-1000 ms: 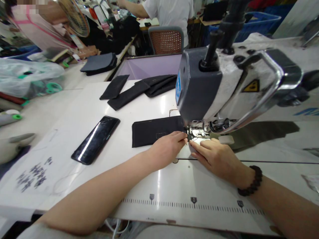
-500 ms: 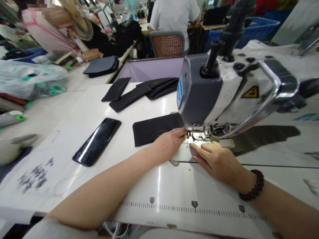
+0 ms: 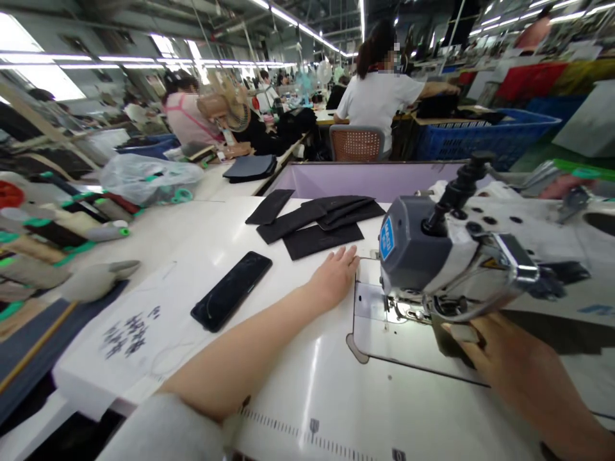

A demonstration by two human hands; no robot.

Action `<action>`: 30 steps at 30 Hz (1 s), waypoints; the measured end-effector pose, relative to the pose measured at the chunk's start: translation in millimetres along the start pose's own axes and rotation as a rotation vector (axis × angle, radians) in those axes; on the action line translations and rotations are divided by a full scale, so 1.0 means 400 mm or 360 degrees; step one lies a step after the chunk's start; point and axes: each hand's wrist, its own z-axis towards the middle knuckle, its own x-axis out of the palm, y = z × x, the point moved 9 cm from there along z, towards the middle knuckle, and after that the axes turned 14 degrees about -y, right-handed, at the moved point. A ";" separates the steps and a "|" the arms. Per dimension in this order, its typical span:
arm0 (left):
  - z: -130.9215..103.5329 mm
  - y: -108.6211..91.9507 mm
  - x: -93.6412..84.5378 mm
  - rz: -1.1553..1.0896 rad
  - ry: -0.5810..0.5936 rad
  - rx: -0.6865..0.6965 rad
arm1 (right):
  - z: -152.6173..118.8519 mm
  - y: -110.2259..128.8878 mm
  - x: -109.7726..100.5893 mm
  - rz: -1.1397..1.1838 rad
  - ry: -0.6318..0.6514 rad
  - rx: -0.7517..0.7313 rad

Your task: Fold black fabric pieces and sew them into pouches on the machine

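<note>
My left hand (image 3: 335,276) lies on the white table with its fingers spread, left of the metal needle plate (image 3: 369,301). Just beyond its fingertips is a dark fabric piece (image 3: 321,241), beside a pile of other dark pieces (image 3: 307,216). My right hand (image 3: 504,358) is right of the needle of the sewing machine (image 3: 408,237), thumb and fingers closed on the edge of dark olive fabric (image 3: 446,336). The fabric stretches away to the right under the machine arm. Part of that hand is hidden behind the machine.
A black phone (image 3: 232,291) lies left of my left forearm. Thread cones (image 3: 52,237) and a clear plastic bag (image 3: 148,176) are at the left. Beyond the table are a chair (image 3: 356,142), a person in white (image 3: 379,105) and a blue basket (image 3: 485,137).
The view has tipped up. The dark piece near the needle now lies by the pile, and my left hand has moved away from the needle. My right hand has moved right, onto olive fabric.
</note>
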 end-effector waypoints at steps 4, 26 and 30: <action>-0.086 -0.093 -0.034 -0.0214 0.0048 0.0230 | -0.005 -0.024 0.014 -0.0071 0.0208 0.0089; -0.314 -0.242 -0.127 -0.0463 -0.0072 0.0225 | -0.028 0.021 -0.004 -0.0122 0.0755 -0.0141; -0.313 -0.240 -0.114 -0.0481 -0.0040 0.0215 | -0.023 0.057 -0.010 -0.0150 0.0714 -0.0201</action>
